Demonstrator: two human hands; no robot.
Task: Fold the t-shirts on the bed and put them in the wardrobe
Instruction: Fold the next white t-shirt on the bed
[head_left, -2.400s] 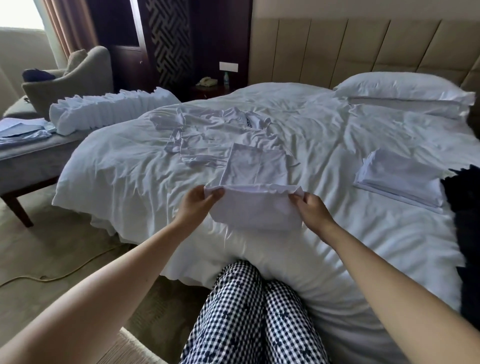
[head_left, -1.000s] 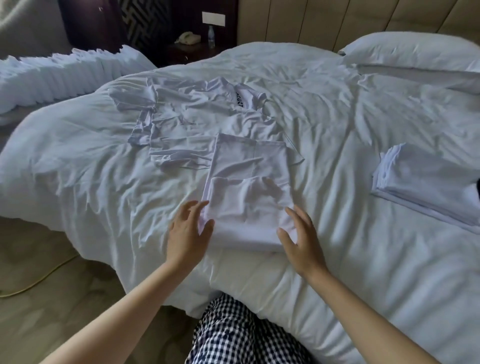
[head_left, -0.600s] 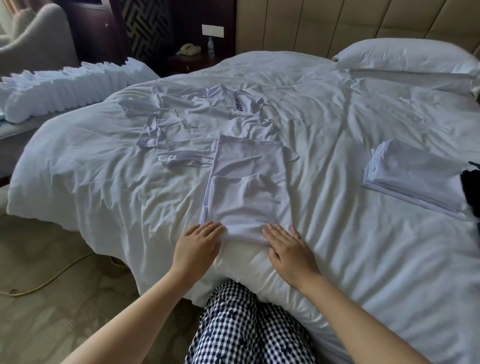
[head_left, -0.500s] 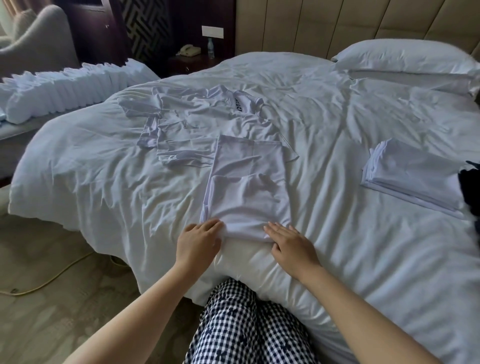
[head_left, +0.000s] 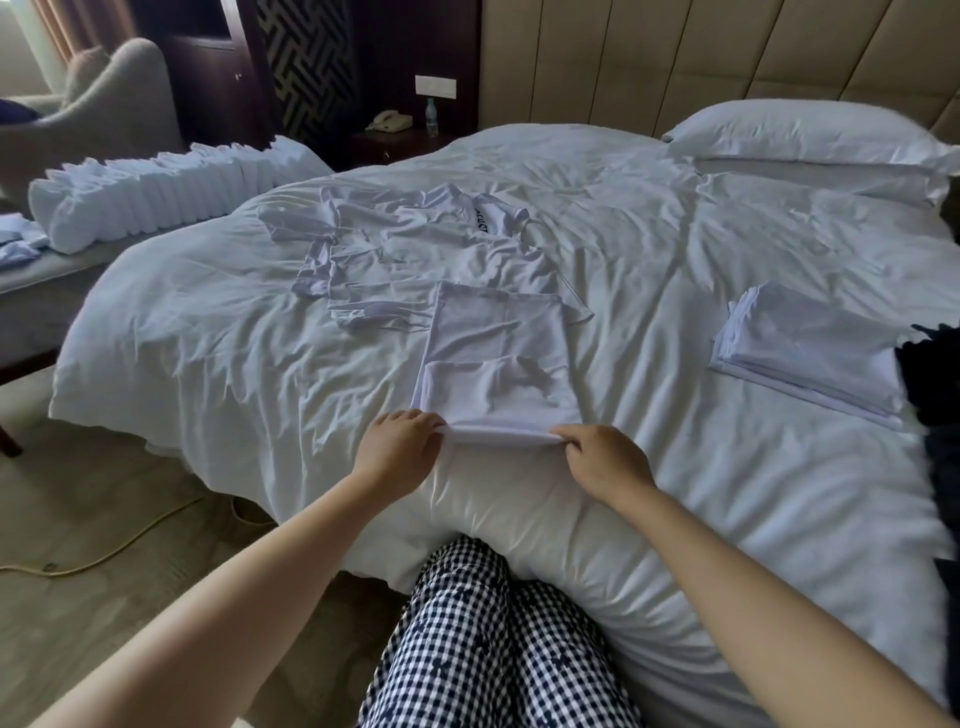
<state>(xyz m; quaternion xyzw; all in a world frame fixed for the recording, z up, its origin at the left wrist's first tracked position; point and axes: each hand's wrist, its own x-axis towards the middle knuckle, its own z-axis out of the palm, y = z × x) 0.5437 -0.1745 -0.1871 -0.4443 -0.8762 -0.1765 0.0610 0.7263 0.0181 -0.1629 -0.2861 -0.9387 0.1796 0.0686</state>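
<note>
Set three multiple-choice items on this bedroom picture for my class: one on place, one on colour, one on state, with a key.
1. The folded stack lies where, from the half-folded t-shirt? A to its right; B to its left; C on top of it.
2. The lettering on the unfolded t-shirt is: A red; B black; C green.
3. The left hand and right hand: A lie flat; B are raised clear; C pinch the half-folded t-shirt's near edge.
Key: 1 A, it sits apart on the person's right; 2 B, dark print by the collar; 3 C, fingers curl round that edge.
</note>
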